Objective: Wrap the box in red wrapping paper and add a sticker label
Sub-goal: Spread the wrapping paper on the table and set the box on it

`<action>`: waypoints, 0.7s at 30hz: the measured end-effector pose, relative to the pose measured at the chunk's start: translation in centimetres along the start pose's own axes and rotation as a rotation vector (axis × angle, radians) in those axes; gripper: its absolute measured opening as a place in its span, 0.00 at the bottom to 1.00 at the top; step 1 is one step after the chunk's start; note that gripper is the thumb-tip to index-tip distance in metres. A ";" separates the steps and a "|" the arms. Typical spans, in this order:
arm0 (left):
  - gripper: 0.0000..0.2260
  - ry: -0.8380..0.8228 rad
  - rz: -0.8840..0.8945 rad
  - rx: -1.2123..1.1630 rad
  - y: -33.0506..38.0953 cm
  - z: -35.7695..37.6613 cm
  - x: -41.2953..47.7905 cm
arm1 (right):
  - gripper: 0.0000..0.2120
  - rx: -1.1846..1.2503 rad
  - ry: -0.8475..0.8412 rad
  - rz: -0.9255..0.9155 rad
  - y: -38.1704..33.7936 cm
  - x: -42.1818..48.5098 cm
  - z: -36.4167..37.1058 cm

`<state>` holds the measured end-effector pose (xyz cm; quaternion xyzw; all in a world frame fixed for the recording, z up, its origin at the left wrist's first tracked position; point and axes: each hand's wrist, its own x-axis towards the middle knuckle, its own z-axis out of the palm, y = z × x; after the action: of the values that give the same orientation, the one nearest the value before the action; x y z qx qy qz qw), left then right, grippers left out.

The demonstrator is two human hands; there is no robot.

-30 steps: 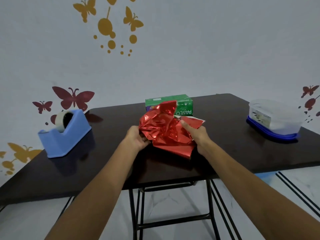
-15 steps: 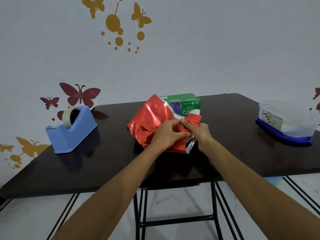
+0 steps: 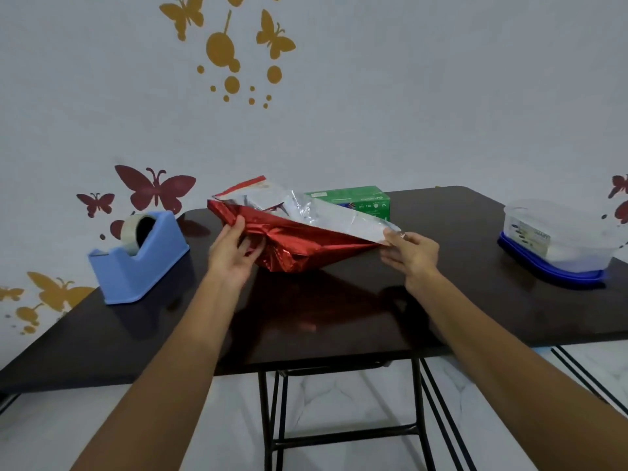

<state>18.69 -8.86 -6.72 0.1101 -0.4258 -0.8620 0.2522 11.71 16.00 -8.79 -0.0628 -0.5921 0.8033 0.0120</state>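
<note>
A crumpled sheet of red foil wrapping paper with a silver underside is stretched out above the dark table. My left hand grips its left part, fingers curled into the red foil. My right hand pinches the right corner, where the silver side shows. Behind the paper stands the green box, partly hidden by the sheet. No sticker label is visible.
A blue tape dispenser with a tape roll sits at the table's left. A clear plastic container on a blue lid stands at the right. The wall behind carries butterfly decals.
My hands have moved apart, pulling the bunched paper open sideways; its silver underside now shows. The view has shifted a little to the left.
</note>
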 end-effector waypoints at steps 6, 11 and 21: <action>0.08 -0.124 -0.064 0.123 0.0 -1.3 -0.5 | 0.28 -0.782 0.218 -0.840 -1.5 -2.2 1.5; 0.08 -0.226 -0.090 0.140 -0.6 0.6 -1.4 | 0.23 -0.938 -0.353 -0.685 -2.2 -3.5 4.9; 0.09 -0.188 -0.099 0.264 0.8 0.3 -2.1 | 0.02 -0.543 -0.505 -0.499 -2.5 -2.1 7.0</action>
<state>20.68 -7.97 -5.94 0.0820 -0.5511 -0.8164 0.1517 12.88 9.90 -4.20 0.2791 -0.7628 0.5816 0.0436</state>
